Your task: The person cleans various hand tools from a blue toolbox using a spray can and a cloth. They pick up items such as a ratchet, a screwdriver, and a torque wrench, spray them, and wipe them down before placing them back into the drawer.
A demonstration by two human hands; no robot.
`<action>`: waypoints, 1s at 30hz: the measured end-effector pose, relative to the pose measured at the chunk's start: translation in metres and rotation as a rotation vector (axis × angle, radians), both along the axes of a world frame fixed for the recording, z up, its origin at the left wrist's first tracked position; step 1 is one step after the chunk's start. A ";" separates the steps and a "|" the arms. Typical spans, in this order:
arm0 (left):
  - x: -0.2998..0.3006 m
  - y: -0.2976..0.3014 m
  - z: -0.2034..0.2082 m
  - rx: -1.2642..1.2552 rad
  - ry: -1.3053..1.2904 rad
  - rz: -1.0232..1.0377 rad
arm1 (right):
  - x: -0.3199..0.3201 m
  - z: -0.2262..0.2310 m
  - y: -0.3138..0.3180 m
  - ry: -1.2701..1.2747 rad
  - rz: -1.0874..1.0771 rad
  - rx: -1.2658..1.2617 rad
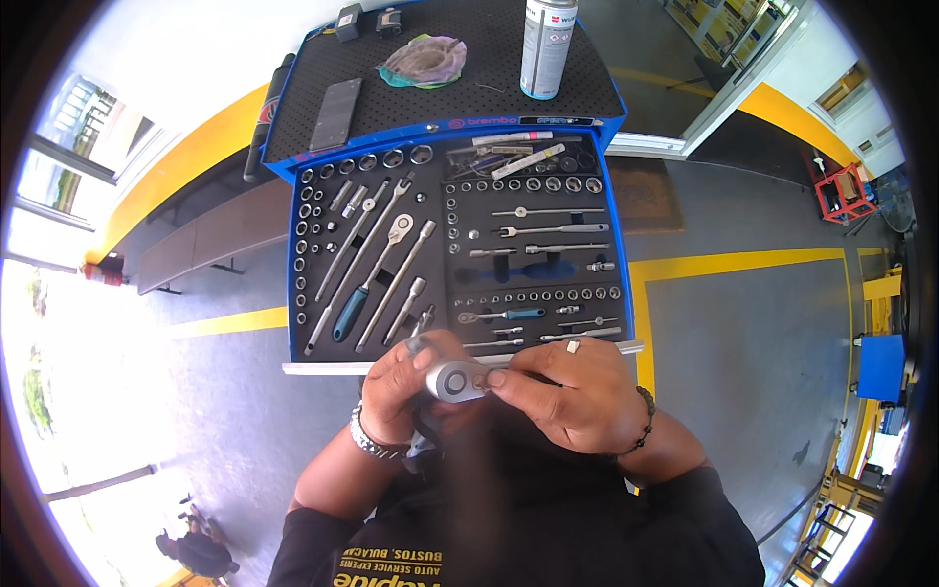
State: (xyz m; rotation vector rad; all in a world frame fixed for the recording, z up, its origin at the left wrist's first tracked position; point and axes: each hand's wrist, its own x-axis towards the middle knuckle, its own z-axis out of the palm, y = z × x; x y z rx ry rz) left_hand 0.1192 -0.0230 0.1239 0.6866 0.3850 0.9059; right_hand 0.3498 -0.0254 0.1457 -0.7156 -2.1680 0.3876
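Both hands on a ratchet head over the open tool drawer

Left hand (401,386) grips the ratchet (453,381); right hand (572,391) pinches its head with closed fingertips. At 12 o'clock: blue socket drawer (293,254), then spray can (546,47) and rag (424,61).

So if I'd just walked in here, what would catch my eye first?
Most likely the open blue tool-cart drawer at the centre, its black foam tray packed with shiny chrome sockets and long ratchet handles. Just below it, the left hand and the right hand together hold a silver ratchet head. On the cart's black top behind stand a tall silver spray can and a crumpled rag.
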 end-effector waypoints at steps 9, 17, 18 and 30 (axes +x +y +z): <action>0.014 -0.005 0.006 0.496 0.543 0.468 | -0.021 -0.016 -0.004 0.279 -0.010 -0.286; -0.002 -0.025 0.019 0.119 0.354 0.209 | -0.010 -0.023 0.000 0.140 0.069 -0.136; 0.001 -0.027 0.009 0.310 0.431 0.339 | -0.014 -0.023 -0.001 0.181 0.062 -0.186; -0.004 -0.011 0.031 -0.186 0.299 0.148 | -0.018 -0.026 0.007 0.126 0.046 -0.100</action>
